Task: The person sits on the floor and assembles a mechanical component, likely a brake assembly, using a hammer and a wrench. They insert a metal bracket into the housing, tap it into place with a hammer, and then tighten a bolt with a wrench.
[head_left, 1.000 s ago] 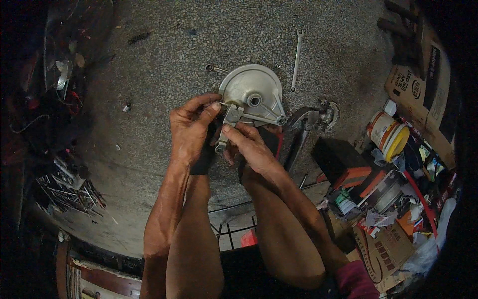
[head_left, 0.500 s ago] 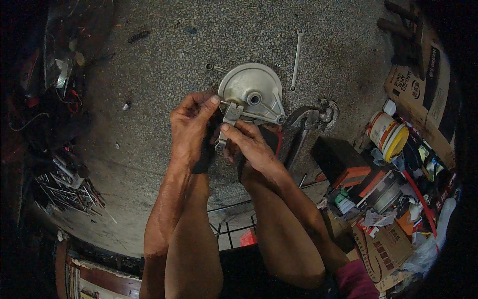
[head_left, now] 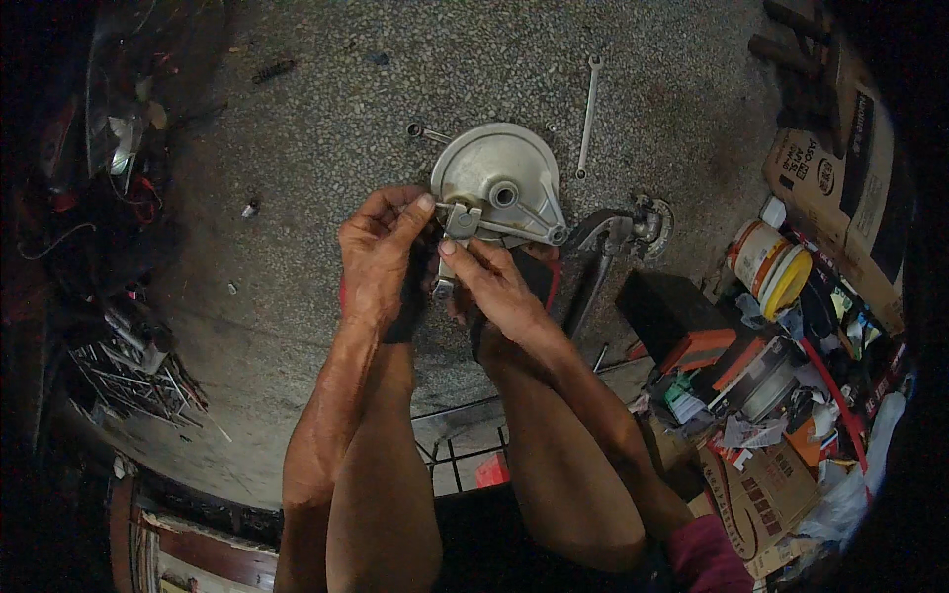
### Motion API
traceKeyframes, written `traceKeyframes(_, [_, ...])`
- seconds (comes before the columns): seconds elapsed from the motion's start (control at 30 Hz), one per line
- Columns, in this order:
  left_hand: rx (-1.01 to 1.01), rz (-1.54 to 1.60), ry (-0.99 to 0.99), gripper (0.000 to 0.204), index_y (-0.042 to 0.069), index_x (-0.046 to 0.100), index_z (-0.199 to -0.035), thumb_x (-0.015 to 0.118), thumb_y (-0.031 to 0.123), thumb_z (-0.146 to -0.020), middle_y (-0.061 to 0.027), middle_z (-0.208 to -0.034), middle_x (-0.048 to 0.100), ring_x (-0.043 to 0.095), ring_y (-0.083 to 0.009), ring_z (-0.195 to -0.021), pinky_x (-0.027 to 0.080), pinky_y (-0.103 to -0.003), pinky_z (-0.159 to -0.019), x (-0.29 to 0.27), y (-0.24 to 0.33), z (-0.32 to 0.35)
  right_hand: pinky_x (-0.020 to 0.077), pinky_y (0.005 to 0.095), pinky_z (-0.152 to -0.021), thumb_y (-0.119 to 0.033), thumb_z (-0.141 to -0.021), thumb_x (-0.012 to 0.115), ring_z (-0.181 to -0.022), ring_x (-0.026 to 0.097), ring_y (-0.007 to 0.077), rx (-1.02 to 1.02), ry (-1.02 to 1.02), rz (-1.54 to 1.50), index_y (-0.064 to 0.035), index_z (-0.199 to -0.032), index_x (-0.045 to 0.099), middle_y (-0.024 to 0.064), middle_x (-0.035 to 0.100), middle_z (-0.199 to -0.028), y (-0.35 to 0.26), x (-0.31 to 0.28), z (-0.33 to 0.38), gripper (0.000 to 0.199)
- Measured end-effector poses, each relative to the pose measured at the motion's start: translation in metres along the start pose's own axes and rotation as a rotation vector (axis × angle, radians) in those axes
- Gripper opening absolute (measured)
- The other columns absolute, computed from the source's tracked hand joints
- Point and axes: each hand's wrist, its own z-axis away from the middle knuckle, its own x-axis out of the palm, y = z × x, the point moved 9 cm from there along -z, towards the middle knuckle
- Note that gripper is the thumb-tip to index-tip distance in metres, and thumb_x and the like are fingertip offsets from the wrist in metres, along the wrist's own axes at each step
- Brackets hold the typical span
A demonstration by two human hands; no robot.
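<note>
The upper carton (head_left: 842,188) bears Latin letters and Chinese characters in dark print beside an oval mark, and pale lettering on a black band. Dark rows of characters cover the lower carton (head_left: 781,484). Print on the tub (head_left: 759,255) is too small to read.

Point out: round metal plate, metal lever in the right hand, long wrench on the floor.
round metal plate (head_left: 497,168): head view, on its face, just above the hub
metal lever (head_left: 462,223): head view, on its broad upper end
long wrench (head_left: 588,117): head view, mid-shank
</note>
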Motion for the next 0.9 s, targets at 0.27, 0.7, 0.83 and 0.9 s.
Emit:
traceKeyframes(0.27, [0.057, 0.031, -0.055, 0.017, -0.001, 0.069, -0.1, 0.069, 0.014, -0.091, -0.0037, -0.085, 0.069, 0.06, -0.0081, -0.075, 0.049, -0.023, -0.068, 0.004, -0.009, -0.005, 0.047, 0.0268, -0.048, -0.028, -0.097, 0.062, -0.057, 0.059, 0.0101, -0.059, -0.145, -0.237, -0.005, -0.101, 0.066, 0.0009, 0.063, -0.077, 0.008, 0.007, 0.002, 0.023])
traceKeyframes(0.7, [-0.028, -0.165, -0.123, 0.024, 0.0, 0.064, -0.107, 0.071, 0.011, -0.088, -0.004, -0.092, 0.067, 0.061, -0.0107, -0.087, 0.049, -0.025, -0.079, 0.009, -0.007, 0.006, 0.0514, 0.0447, -0.069, -0.024, -0.091, 0.064, -0.08, 0.066, 0.04, -0.471, 0.531, 0.618, -0.0016, -0.101, 0.066, 0.0228, 0.067, -0.09, -0.086, -0.033, 0.042, 0.025])
traceKeyframes(0.83, [-0.057, -0.196, -0.126, 0.023, 0.0, 0.064, -0.106, 0.07, 0.012, -0.088, -0.0047, -0.092, 0.067, 0.062, -0.0131, -0.087, 0.05, -0.027, -0.079, 0.01, -0.017, 0.009, 0.0502, 0.0478, -0.078, -0.029, -0.085, 0.07, -0.092, 0.065, 0.0386, -0.494, 0.515, 0.869, -0.0016, -0.1, 0.067, 0.0204, 0.065, -0.097, -0.101, -0.03, 0.022, 0.032])
traceKeyframes(0.9, [-0.074, -0.225, -0.106, 0.021, 0.0, 0.064, -0.104, 0.069, 0.013, -0.088, -0.0057, -0.093, 0.068, 0.062, -0.0138, -0.086, 0.05, -0.028, -0.079, 0.01, -0.019, 0.01, 0.0508, 0.0473, -0.078, -0.03, -0.085, 0.07, -0.091, 0.065, 0.0385, -0.446, 0.453, 0.813, -0.0036, -0.097, 0.068, 0.0191, 0.064, -0.099, -0.096, -0.033, 0.015, 0.03])
